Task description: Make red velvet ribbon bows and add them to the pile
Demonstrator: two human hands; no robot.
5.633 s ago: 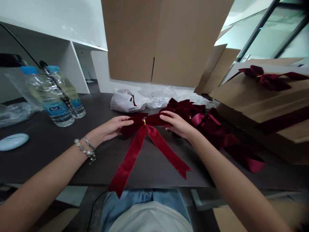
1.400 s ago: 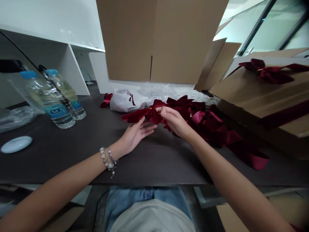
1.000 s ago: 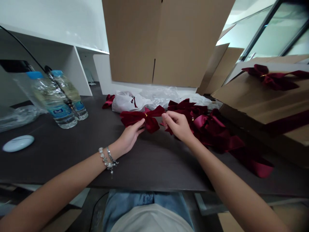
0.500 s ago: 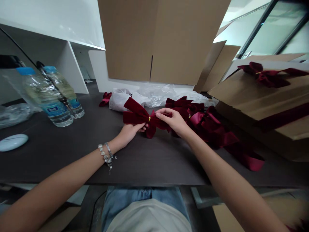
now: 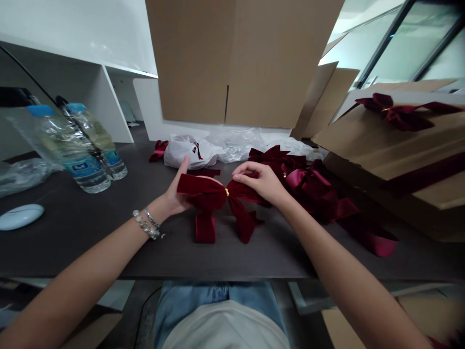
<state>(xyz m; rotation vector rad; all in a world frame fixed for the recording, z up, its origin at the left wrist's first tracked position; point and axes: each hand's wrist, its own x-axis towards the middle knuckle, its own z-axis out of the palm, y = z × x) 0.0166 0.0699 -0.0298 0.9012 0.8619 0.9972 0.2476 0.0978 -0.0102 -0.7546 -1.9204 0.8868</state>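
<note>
Basically, a burgundy velvet bow (image 5: 205, 194) is held just above the dark desk (image 5: 254, 259), its tails resting there, with a gold clasp (image 5: 227, 192) at center. Left hand (image 5: 174, 191) is open, thumb raised, supporting the left loop from behind; right hand (image 5: 259, 182) pinches the right loop between thumb and fingers, keeping it spread. More velvet bows (image 5: 308, 186) lie heaped just right, near a white plastic bag (image 5: 189, 152).

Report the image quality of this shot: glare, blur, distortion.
In the head view, soft glare lies on the white shelf, the window is washed out, the wide lens bends the edge of the dark desk, and the velvet bow looks reasonably sharp.
</note>
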